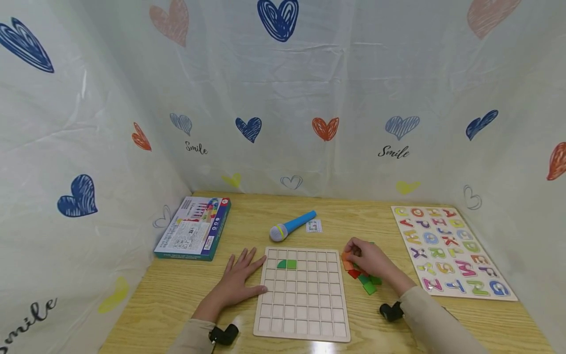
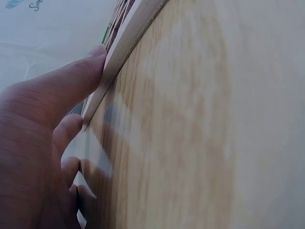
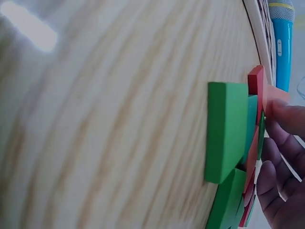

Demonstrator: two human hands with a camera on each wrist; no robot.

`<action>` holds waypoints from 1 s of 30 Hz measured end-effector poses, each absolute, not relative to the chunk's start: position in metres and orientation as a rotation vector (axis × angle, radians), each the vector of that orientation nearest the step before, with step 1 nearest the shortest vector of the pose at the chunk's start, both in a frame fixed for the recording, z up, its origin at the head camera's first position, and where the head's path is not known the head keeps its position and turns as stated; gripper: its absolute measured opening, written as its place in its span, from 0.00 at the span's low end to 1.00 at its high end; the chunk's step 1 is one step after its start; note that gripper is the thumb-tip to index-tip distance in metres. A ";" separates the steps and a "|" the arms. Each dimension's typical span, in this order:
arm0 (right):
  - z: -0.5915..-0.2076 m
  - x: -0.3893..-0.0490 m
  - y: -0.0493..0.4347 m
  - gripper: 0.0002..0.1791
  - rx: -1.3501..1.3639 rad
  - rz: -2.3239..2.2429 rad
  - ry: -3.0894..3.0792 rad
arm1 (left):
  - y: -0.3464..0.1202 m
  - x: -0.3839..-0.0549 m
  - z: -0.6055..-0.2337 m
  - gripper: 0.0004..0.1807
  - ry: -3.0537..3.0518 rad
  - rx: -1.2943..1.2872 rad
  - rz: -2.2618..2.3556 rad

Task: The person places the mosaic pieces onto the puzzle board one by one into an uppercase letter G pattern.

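A wooden grid board (image 1: 302,307) lies flat on the table, with a dark green rounded piece (image 1: 282,264) and a light green square piece (image 1: 291,264) side by side in its upper left cells. My left hand (image 1: 239,282) rests at the board's left edge, fingers spread, thumb and a fingertip touching the rim. To the right of the board, my right hand (image 1: 371,258) pinches an orange block (image 3: 277,93) between thumb and fingers. Beneath it sits a loose pile of green, red and orange blocks (image 3: 228,129), partly hidden by the hand in the head view.
A blue toy microphone (image 1: 294,226) and a small printed card (image 1: 314,225) lie beyond the board. At the back left is a flat box (image 1: 192,228). An alphabet puzzle board (image 1: 451,253) occupies the right side. A heart-patterned curtain (image 1: 283,98) hangs around the table.
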State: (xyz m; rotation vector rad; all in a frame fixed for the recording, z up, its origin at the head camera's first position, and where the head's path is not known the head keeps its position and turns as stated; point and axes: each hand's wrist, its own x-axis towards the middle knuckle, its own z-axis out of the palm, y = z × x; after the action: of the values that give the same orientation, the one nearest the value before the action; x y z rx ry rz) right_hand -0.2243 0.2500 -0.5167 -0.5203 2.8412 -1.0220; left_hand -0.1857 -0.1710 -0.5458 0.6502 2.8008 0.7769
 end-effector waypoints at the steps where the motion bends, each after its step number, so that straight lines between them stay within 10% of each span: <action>1: -0.516 -0.224 0.250 0.04 -0.512 -1.044 2.840 | -0.171 -0.186 -0.546 0.47 2.799 0.649 0.783; 30: -0.523 -0.225 0.162 0.03 -0.623 -1.242 2.594 | -0.171 -0.185 -0.545 0.46 2.809 0.654 0.802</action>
State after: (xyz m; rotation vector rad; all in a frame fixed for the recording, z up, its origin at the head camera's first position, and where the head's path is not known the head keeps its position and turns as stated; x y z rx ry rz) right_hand -0.2255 0.1615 -0.5234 -0.6229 2.5942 -1.2420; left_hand -0.1853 -0.1705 -0.5448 0.6539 2.8087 0.8016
